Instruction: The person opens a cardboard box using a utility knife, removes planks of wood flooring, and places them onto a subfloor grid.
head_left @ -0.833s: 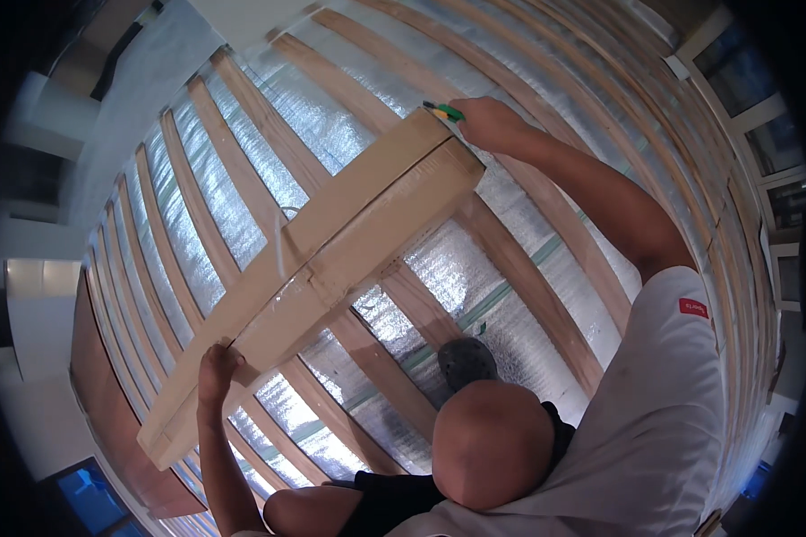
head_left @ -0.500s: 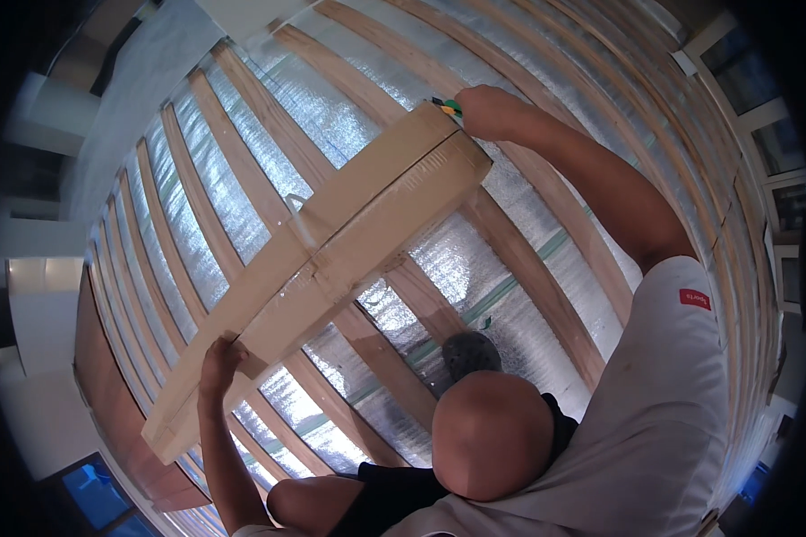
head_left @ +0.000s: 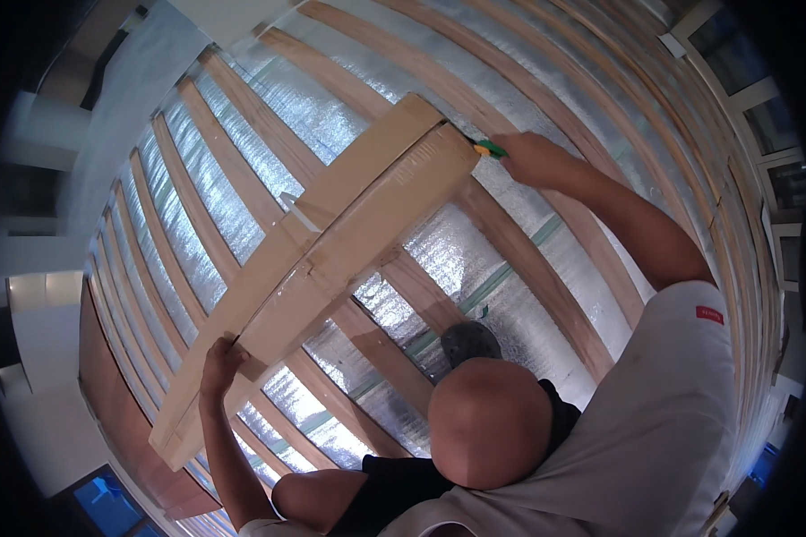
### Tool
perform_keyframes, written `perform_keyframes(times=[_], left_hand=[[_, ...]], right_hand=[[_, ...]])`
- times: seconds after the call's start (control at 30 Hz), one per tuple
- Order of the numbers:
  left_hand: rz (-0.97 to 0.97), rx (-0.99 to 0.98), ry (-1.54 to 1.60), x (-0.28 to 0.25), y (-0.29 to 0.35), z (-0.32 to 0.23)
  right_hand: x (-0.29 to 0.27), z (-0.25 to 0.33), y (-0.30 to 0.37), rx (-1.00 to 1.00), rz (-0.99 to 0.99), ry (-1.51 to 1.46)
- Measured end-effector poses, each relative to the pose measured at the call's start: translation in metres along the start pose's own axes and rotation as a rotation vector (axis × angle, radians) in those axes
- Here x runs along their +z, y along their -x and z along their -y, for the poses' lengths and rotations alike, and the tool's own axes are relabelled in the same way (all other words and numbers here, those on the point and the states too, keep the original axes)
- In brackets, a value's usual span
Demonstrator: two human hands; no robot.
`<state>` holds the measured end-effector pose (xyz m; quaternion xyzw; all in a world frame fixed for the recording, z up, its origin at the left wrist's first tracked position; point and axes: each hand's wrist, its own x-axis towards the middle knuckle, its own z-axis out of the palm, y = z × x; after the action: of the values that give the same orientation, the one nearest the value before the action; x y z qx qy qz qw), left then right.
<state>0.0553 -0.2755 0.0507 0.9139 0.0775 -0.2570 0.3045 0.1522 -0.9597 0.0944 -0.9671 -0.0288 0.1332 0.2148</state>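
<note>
A long cardboard box [head_left: 349, 242] lies slantwise in front of me, across wooden battens. A seam runs along its top, parted into a dark gap towards the far right end, and a strip of tape sticks up near the middle. My left hand [head_left: 221, 367] grips the box near its lower left end, fingers at the seam. My right hand [head_left: 537, 161] is closed round a green and yellow utility knife [head_left: 491, 149]. The knife's dark tip is close beside the box's far right end; whether it touches the cardboard I cannot tell.
Parallel wooden battens [head_left: 528, 277] run over shiny silver foil sheeting [head_left: 448, 259] on the floor. My bent knee [head_left: 491, 425] and dark shoe [head_left: 471, 342] are just below the box. Reddish-brown boards [head_left: 116, 394] lie at the left, and windows [head_left: 734, 54] stand at the upper right.
My right hand has drawn the knife rightward and slightly down from the box's far end. The seam there gapes wider, and the tape strip stands up more. My left hand keeps its grip.
</note>
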Motion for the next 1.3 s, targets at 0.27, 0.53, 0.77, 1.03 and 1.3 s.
perform_keyframes(times=[0.27,0.53,0.77,1.03,1.3], left_hand=[[0.148,0.154,-0.339,0.003,0.051,-0.041],[0.275,0.547,-0.469,0.041,0.09,-0.061],[0.2,0.296,-0.001,0.062,0.089,0.007],[0.419,0.31,-0.35,0.079,0.136,-0.047],[0.674,0.256,-0.219,0.08,0.126,-0.037]], right_hand=[[0.056,-0.061,0.078,0.126,-0.318,-0.133],[0.053,0.007,0.032,-0.166,-0.551,-0.293],[0.096,0.101,-0.044,-0.599,-0.244,-0.231],[0.1,0.093,0.044,-0.496,-0.355,-0.28],[0.12,0.073,0.12,-0.288,-0.414,-0.302]])
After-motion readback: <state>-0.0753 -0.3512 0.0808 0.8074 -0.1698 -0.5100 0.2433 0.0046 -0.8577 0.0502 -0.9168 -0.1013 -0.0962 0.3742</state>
